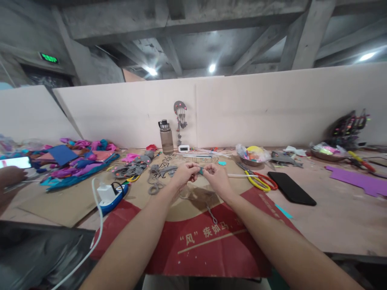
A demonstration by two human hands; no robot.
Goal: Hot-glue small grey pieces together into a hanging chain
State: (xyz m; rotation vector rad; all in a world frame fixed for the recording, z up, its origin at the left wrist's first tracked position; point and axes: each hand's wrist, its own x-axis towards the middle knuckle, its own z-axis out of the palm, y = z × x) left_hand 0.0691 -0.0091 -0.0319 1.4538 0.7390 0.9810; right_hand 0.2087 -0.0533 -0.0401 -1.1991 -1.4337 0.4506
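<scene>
Left hand (pixel 185 174) and right hand (pixel 217 177) raised together above the middle of the table (pixel 332 217), fingertips pinched from both sides on a small teal piece (pixel 201 171); piece too small to tell its shape or material. Grey cord (pixel 211 212), thin and looped, trailing down from the hands onto flattened cardboard (pixel 211 241), matte brown with a glossy red printed band.

Just right of the hands: scissors (pixel 260 181) with yellow and red plastic handles, lying flat, and beside them a black phone (pixel 291 188), smooth, rectangular, face down or dark. Behind these, a shallow metal bowl (pixel 253 155) heaped with bright crumpled scraps. Purple felt sheet (pixel 359 180) at far right, cut off by the frame edge.

Left of the hands: grey felt cut-outs (pixel 157 175), soft-edged, partly overlapping and hard to separate. White charger on a blue power strip (pixel 113 194), white cable running out of the lower edge. Heap of pink, purple and blue fabric (pixel 78 161) further left. Translucent water bottle (pixel 166 137) upright against the pale partition (pixel 272 108).

Another person's hand (pixel 9 177) at the left edge, mostly out of frame.
</scene>
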